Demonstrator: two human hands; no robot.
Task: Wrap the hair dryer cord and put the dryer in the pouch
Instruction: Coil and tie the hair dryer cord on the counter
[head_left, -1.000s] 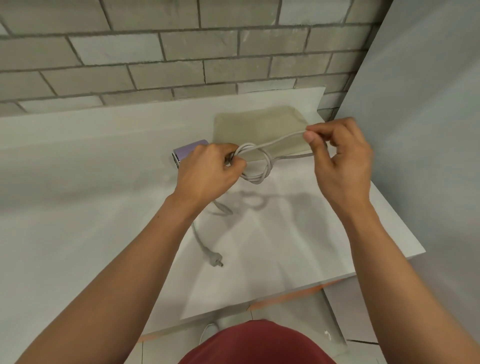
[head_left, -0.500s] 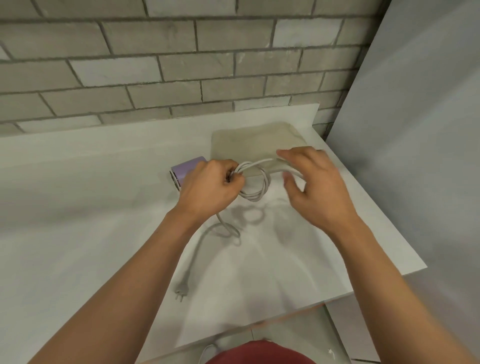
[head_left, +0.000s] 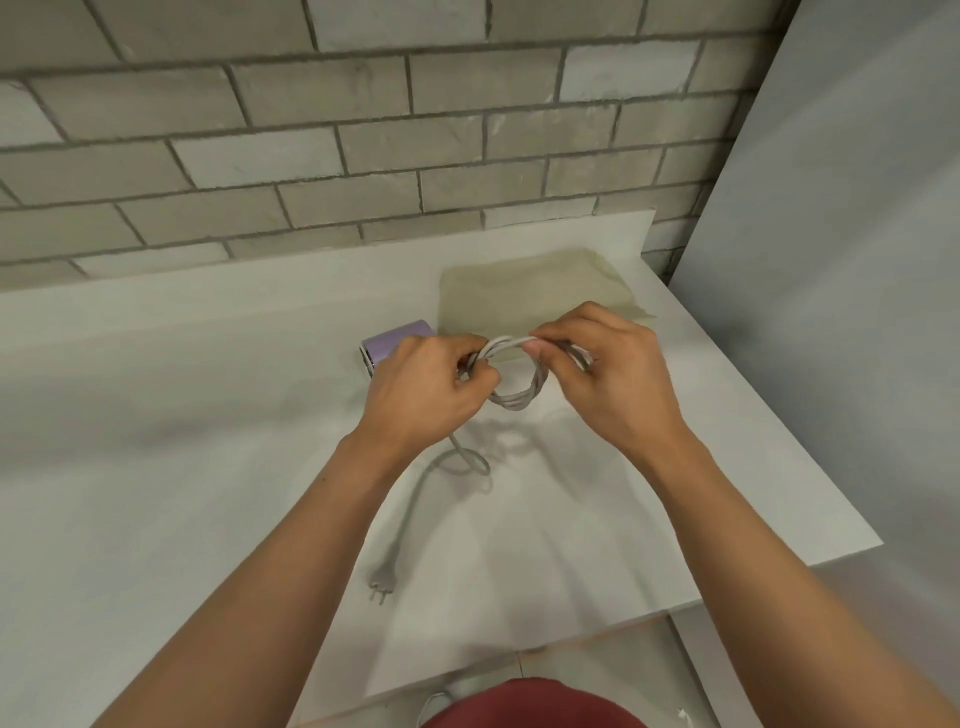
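A lilac hair dryer (head_left: 390, 340) shows only its rear end; the rest is hidden under my left hand (head_left: 423, 395), which grips it together with the grey cord's coil (head_left: 517, 402). My right hand (head_left: 605, 371) pinches the top of the coil's loops between thumb and fingers. The loose tail of the cord curls once on the white counter (head_left: 156, 441) and runs down to the plug (head_left: 381, 584), lying near the front. A flat beige pouch (head_left: 530, 293) lies behind both hands, near the back right corner.
A grey brick wall runs along the back of the counter. A plain grey panel (head_left: 831, 260) rises at the right. The counter's right and front edges drop to a tiled floor; a red garment shows at the bottom.
My right hand brought the stretched cord back to the left hand and laid another loop on the coil, then took hold of its top. The tail and plug slid left and toward the front.
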